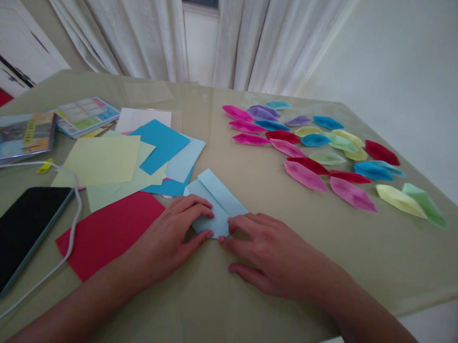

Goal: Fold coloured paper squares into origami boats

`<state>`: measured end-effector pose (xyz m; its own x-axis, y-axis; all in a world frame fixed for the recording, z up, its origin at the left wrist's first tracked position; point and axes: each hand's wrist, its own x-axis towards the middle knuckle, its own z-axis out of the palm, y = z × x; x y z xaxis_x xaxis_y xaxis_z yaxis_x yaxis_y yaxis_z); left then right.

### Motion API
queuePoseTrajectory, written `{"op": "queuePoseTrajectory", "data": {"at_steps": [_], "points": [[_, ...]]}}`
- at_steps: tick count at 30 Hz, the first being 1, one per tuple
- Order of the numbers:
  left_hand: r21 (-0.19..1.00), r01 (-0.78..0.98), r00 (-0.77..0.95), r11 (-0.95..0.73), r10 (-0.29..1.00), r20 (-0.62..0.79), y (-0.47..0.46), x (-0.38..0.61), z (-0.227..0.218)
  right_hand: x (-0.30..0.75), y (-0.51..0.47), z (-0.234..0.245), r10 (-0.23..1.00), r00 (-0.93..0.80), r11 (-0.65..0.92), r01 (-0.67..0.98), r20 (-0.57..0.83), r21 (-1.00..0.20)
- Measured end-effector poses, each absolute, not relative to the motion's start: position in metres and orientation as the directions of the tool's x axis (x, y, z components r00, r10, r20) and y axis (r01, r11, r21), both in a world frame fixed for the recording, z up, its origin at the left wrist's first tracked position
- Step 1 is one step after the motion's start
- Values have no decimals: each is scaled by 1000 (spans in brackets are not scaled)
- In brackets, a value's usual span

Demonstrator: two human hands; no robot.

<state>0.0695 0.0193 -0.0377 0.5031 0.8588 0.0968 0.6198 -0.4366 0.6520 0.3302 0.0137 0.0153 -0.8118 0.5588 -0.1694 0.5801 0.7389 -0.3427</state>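
Note:
A light blue sheet of folding paper [216, 193], with creases and folded flaps, lies on the table in front of me. My left hand [182, 220] holds its left side, fingers bent over the top and thumb at the near edge. At the lower right edge my right hand [262, 245] grips it with thumb-side fingers close to the near corner. The two hands almost meet at that corner. Part of the paper is hidden under the fingers. Beneath my left forearm lies a red sheet [114, 232], partly covered by it.
Loose sheets, pale yellow [105, 159] and blue [160, 144] among them, overlap at the left. A phone [20, 234], a white cable [75, 221] and booklets [23, 134] lie farther left. Several folded paper pieces [306, 175] in many colours spread over the right side of the table [361, 246].

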Motion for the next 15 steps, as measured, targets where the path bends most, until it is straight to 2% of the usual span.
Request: {"op": "queuePoseTrajectory", "data": {"at_steps": [9,15], "points": [[671,570,563,-474,820,102,23,63,-36,333,17,15,565,-813,726,572,-143,-381],[616,634,502,-468,855,132,20,72,-37,332,19,15,595,-794,705,589,-123,-395]]}}
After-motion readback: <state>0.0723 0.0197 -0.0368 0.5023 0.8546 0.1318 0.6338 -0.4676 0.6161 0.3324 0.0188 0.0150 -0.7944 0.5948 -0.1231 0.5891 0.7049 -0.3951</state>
